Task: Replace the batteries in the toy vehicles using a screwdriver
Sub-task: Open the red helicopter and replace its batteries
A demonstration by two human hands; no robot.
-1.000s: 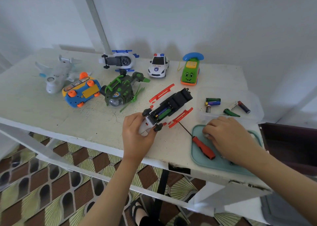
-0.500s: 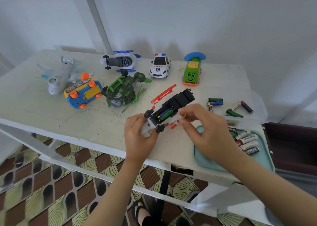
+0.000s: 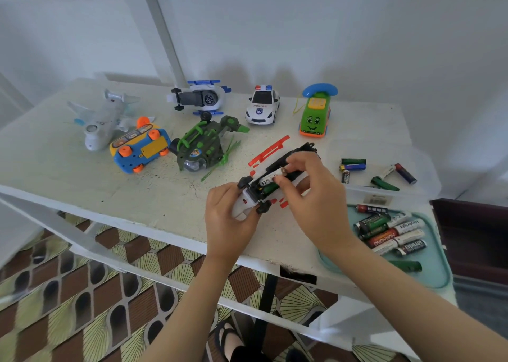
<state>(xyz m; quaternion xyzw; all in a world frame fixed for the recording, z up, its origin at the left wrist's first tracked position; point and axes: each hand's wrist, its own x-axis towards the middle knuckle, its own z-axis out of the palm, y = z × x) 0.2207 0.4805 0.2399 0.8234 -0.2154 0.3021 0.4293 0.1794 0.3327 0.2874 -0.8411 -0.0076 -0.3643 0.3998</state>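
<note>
A black, white and red toy vehicle [image 3: 277, 166] lies upside down on the white table [image 3: 68, 164], its battery bay open. My left hand [image 3: 231, 213] grips its white nose end. My right hand [image 3: 310, 194] pinches a white battery [image 3: 270, 177] and holds it in the bay beside a green battery [image 3: 268, 189]. Several fresh batteries [image 3: 390, 232] lie in the teal tray [image 3: 434, 268] at the right. Used batteries [image 3: 353, 165] sit in a clear lid [image 3: 420, 155] behind it. The screwdriver is hidden from view.
Other toys stand further back: a grey plane [image 3: 101, 120], a blue and yellow car [image 3: 140, 147], a green helicopter [image 3: 203, 147], a white and blue helicopter [image 3: 200, 98], a police car [image 3: 262, 106], a green phone car [image 3: 316, 114]. The table's front edge is just below my hands.
My right hand left the teal tray, carried a white battery over to the toy and now holds it in the open bay. The left hand kept its grip on the nose.
</note>
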